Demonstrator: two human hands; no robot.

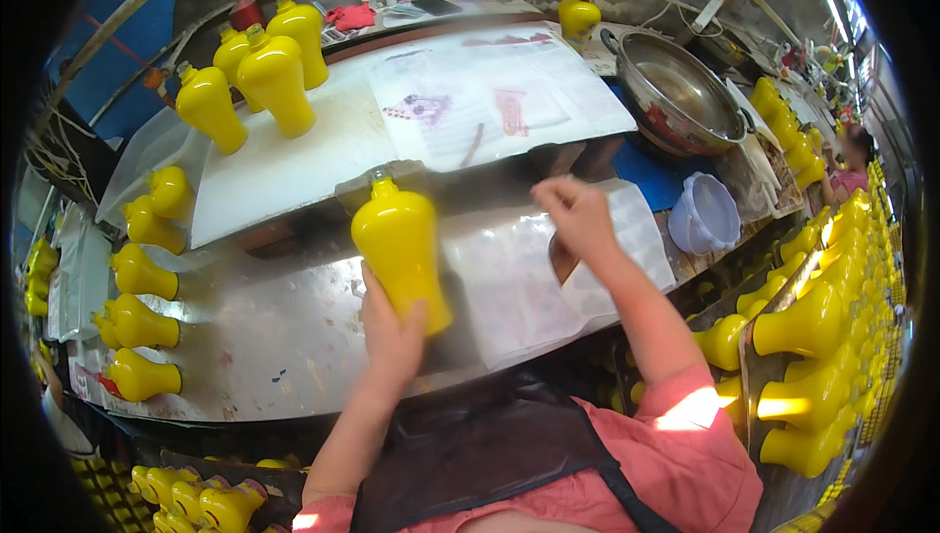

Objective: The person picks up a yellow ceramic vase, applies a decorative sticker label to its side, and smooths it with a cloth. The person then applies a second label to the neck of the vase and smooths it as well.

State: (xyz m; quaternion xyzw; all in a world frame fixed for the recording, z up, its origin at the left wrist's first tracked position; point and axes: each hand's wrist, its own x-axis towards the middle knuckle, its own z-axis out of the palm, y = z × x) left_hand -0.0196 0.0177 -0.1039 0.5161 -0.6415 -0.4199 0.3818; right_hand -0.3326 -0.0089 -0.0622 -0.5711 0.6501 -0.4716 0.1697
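My left hand (394, 335) grips the lower body of a glossy yellow bottle (397, 239), which stands a little tilted with its narrow clear neck up. To the right, my right hand (580, 220) is closed with its fingers drawn together; what they hold, if anything, I cannot make out. Just below that hand shows a flat brown triangular piece (562, 261); whether the hand grips it is unclear. Beyond the hands lies a white board with purple printed pieces, one dark-patterned piece (419, 108) and one pinkish piece (510, 112).
Several yellow bottles (276, 78) stand at the back left, and more (144, 323) line the table's left edge. A metal basin (682, 92) and a pale bucket (704, 215) sit at the right. Racks of yellow bottles (808, 376) crowd the right side. Another person (850, 166) is farther off.
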